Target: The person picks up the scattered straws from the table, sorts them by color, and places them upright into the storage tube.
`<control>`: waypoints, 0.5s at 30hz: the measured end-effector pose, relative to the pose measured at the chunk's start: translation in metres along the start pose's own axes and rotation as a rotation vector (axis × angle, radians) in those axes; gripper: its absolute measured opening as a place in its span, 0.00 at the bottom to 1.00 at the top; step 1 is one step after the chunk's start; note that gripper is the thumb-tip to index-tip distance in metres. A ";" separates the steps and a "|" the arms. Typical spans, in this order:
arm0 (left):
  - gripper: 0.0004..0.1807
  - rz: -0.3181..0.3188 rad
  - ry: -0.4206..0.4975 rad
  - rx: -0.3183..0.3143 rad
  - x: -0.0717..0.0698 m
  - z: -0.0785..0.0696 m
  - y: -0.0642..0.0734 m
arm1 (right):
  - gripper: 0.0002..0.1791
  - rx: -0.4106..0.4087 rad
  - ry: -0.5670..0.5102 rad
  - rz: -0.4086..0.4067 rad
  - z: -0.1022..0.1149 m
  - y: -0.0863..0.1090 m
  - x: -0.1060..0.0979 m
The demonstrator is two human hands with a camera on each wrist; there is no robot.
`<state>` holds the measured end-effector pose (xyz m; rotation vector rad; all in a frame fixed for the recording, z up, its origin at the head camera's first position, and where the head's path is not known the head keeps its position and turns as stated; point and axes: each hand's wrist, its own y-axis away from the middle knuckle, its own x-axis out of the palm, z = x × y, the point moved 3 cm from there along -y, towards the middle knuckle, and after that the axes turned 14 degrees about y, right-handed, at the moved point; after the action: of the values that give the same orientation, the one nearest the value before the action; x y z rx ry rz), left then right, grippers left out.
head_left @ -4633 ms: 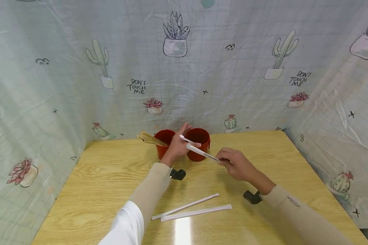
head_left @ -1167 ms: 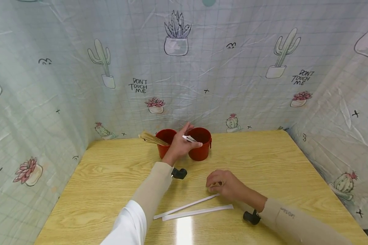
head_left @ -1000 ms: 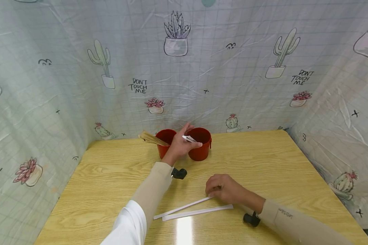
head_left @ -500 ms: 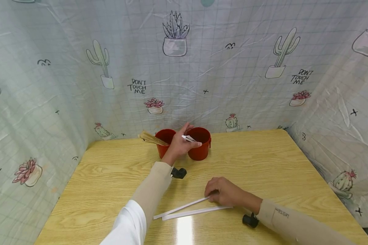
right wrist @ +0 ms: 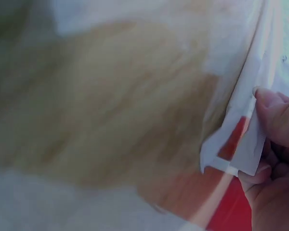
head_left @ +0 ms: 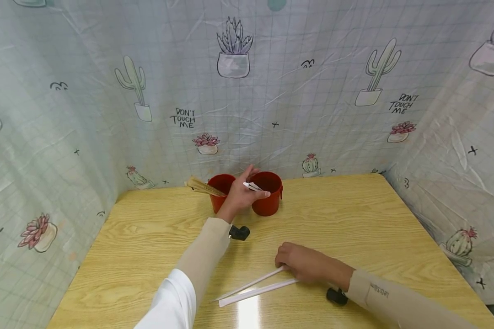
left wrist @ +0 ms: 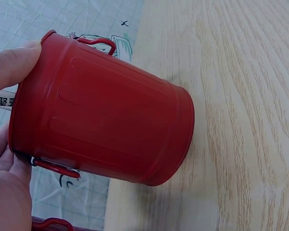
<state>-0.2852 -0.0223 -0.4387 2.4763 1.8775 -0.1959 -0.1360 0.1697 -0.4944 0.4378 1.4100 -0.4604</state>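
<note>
In the head view my left hand (head_left: pixel 243 196) grips the rim of the right-hand red bucket (head_left: pixel 267 206), thumb on the near side. The left wrist view shows this bucket (left wrist: pixel 115 110) with its side handles, and a printed wrapper (left wrist: pixel 2 100) at its mouth. White wrapper ends (head_left: pixel 253 186) stick up beside the thumb. My right hand (head_left: pixel 302 261) pinches the right ends of two white paper-wrapped straws, a thin one (head_left: pixel 249 285) and a thicker one (head_left: pixel 255 293). Close up, thumb and fingers press on a white paper end (right wrist: pixel 253 149).
A second red bucket (head_left: pixel 216 203) stands just left of the first, with a bundle of tan paper-sleeved sticks (head_left: pixel 201 186) leaning out leftward. Both buckets are on a wooden table (head_left: pixel 156 237) near its back edge. A cactus-print sheet (head_left: pixel 247 100) rises behind and at the sides.
My right hand has come from beside the bucket, where it held a printed white wrapper, down to the straws. Their left ends have swung nearer to me. The left hand stays put.
</note>
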 end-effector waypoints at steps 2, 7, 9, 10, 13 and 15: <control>0.57 0.002 0.001 -0.003 0.000 0.000 0.000 | 0.07 -0.040 0.106 -0.024 0.002 0.002 -0.002; 0.56 0.008 0.009 0.000 0.001 -0.001 0.000 | 0.15 -0.091 0.312 -0.127 -0.002 0.006 -0.012; 0.56 0.008 0.013 0.004 0.001 -0.002 0.001 | 0.19 -0.083 0.332 -0.161 -0.007 0.008 -0.018; 0.56 0.008 0.017 0.006 0.000 -0.002 0.001 | 0.20 -0.072 0.321 -0.175 -0.009 0.008 -0.022; 0.56 0.010 0.018 0.008 0.001 -0.002 0.001 | 0.21 -0.045 0.275 -0.241 -0.017 0.011 -0.033; 0.56 0.011 0.015 0.009 0.001 -0.002 0.001 | 0.20 -0.026 0.244 -0.296 -0.021 0.013 -0.041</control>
<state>-0.2838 -0.0217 -0.4373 2.5001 1.8729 -0.1869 -0.1510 0.1938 -0.4559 0.2706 1.7261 -0.6431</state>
